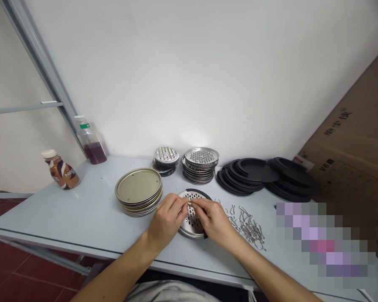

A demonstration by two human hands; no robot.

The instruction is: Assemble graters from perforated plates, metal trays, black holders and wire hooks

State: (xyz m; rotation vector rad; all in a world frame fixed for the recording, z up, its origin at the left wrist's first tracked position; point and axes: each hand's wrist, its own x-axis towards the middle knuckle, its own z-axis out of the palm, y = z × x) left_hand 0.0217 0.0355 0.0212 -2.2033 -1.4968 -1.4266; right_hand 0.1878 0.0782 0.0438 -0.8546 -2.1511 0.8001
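Note:
A round perforated metal disc [191, 197] with a black rim under it lies on the pale table [82, 214] in front of me. Both hands rest over it. My left hand [166, 220] and my right hand [214, 221] have their fingers pinched together on a small wire clip [189, 203] above the disc's middle. The near half of the disc is hidden by my hands.
A heap of wire clips [248, 226] lies right of the disc. A stack of gold lids [139, 196], two stacks of perforated discs [200, 164], and black rubber rings [264, 174] stand behind. Two bottles [61, 170] stand far left; a cardboard box [355, 142] on the right.

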